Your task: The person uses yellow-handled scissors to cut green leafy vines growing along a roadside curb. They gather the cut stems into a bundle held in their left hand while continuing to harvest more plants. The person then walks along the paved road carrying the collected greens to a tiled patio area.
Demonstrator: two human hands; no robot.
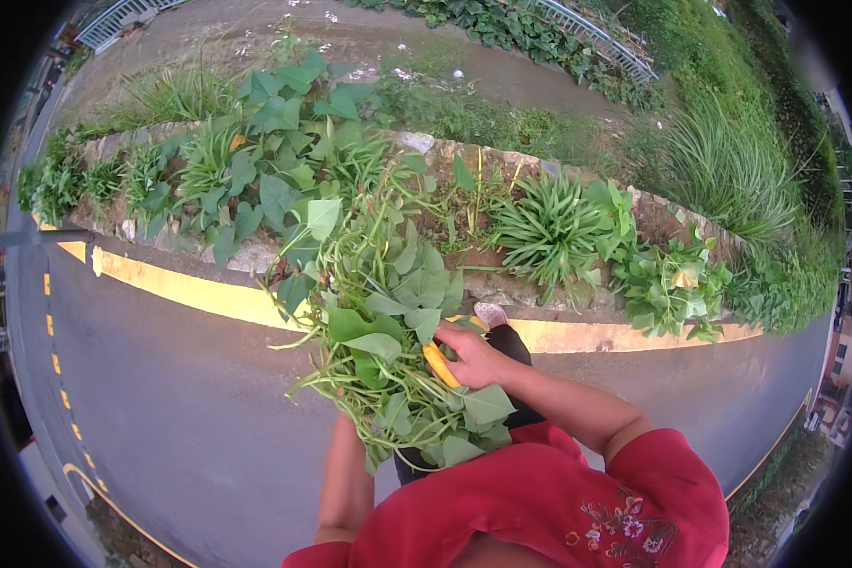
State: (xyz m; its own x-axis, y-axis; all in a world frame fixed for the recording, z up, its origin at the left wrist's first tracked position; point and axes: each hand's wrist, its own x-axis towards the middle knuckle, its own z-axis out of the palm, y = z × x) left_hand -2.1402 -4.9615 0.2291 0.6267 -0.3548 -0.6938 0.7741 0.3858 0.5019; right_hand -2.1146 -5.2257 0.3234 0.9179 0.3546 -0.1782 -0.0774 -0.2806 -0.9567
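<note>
A large bundle of leafy green vines (397,341), like sweet potato vines, spreads in front of my body above the road edge. My left hand (342,410) is mostly hidden under the stems at the bundle's lower left, where it holds them. In my right hand (472,358) is the yellow handle (440,366) of a tool, gripped against the right side of the bundle. Leaves cover most of the tool, so its kind is unclear. Long bare stems stick out toward the left, and broad leaves hang near my red shirt (539,490).
A low stone-edged planting bed (426,145) crosses ahead, with strappy plants (550,231) and more vines (671,284). The yellow painted kerb (199,284) borders the asphalt road (206,405). Beyond the bed run a paved path (497,67) and metal railings (596,39).
</note>
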